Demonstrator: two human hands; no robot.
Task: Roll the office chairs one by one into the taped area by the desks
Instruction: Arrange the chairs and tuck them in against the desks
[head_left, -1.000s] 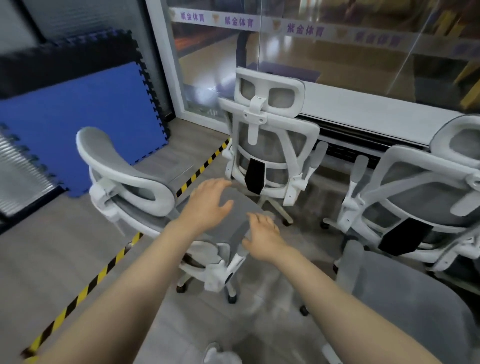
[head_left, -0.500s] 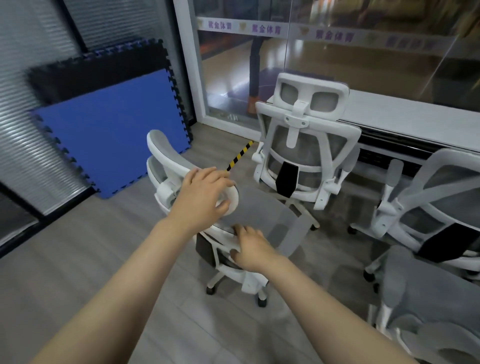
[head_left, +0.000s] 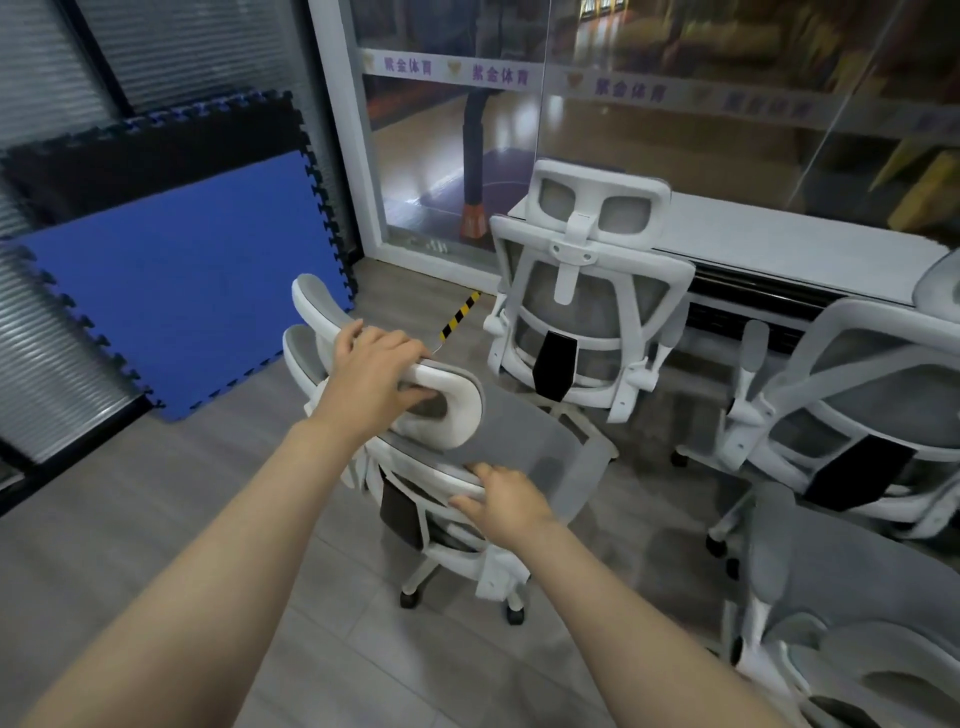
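We are mid-push on one chair, by our judgement: the white-framed office chair with grey mesh seat and back (head_left: 467, 452) stands just in front of us on the grey wood-look floor (head_left: 104, 519), its back towards us, near the strip of yellow-and-black striped floor tape (head_left: 460, 316) that shows beyond its headrest. Whether its castors have crossed that line we cannot tell, as the chair hides most of the tape.

Our hands are apart, both on this chair. Our left hand (head_left: 371, 376) grips the curved white headrest from above, fingers curled over its top edge. Our right hand (head_left: 506, 501) rests on the upper rim of the backrest, fingers laid over it; how firmly it clasps we cannot tell.

The next move calls for a steady forward roll, steering left of the parked chair (head_left: 587, 306) at the long white desk (head_left: 779, 249) so the frames do not knock.

Counted, largest first: one desk, four chairs in view, one upright blue foam puzzle mat (head_left: 171, 306) with one black one behind it, and one visible tape strip.
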